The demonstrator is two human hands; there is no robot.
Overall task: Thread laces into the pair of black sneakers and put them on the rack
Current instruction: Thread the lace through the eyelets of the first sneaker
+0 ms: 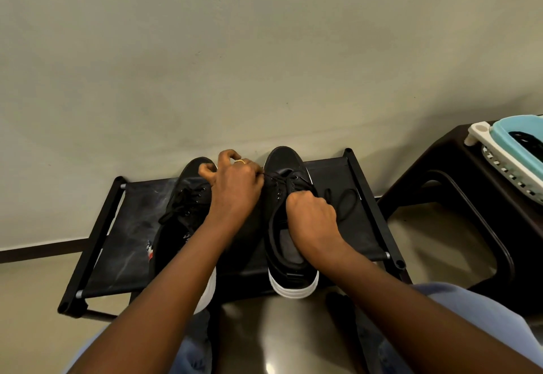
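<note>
Black fabric rack [332,168] on floor, two black sneakers [282,226] on top

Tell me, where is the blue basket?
In the head view, the blue basket sits at the far right edge, on a dark stool to the right of the shoe rack by the wall.

The top shelf of the rack [329,168] is crowded in the middle: two black sneakers stand side by side, the left sneaker [182,212] and the right sneaker [285,173], with only a narrow gap between them, and the left hand [235,188] fills its far part. The right hand [311,215] covers the opening of the right sneaker. A loose lace [343,200] lies between this sneaker and the right edge. Bare fabric shows along the left edge. The wall [264,50] stands close behind the far edge. A dark stool [458,191] with a basket [511,150] on it stands near the right side.
</note>
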